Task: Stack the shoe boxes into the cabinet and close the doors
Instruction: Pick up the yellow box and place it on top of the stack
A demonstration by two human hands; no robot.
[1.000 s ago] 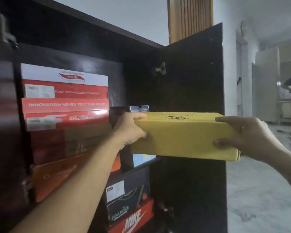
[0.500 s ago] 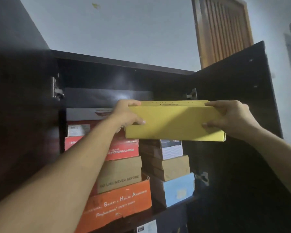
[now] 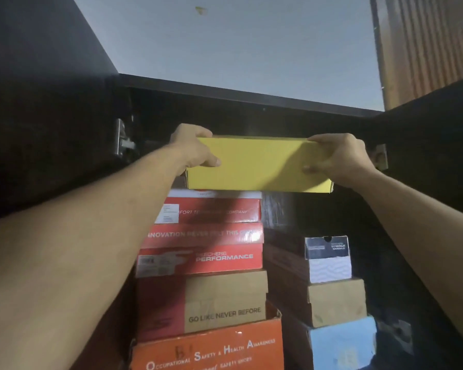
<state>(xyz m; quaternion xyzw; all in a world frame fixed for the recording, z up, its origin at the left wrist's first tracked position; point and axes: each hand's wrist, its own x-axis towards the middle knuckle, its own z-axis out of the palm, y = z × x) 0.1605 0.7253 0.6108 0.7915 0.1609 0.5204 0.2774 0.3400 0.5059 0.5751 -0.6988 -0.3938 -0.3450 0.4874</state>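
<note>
Both hands hold one yellow shoe box [image 3: 257, 164] up near the top of the open cabinet [image 3: 246, 93]. The left hand [image 3: 191, 148] grips its left end, fingers [image 3: 198, 130] curled over the top edge and thumb pressed on the front face. The right hand [image 3: 337, 156] grips the right end the same way, its fingers wrapped over the top right corner and the thumb on the front. The box sits level, its left part right over the taller left stack; whether it touches that stack I cannot tell.

The left stack shows four boxes: a red and white box [image 3: 211, 209] on top, a red box [image 3: 201, 249] printed "PERFORMANCE" below it, a red and brown box [image 3: 225, 300] reading "GO LIKE NEVER BEFORE", and an orange box [image 3: 211, 348] at the bottom edge of view. The right stack is lower and shows three boxes: a dark and white box [image 3: 328, 259], a plain brown box [image 3: 337, 300], and a light blue box [image 3: 342, 345]. Two metal hinges show, one on the left [image 3: 120, 141] and one on the right [image 3: 380, 156]. Both dark doors stand open, left door [image 3: 43, 116] and right door [image 3: 433, 134].
</note>
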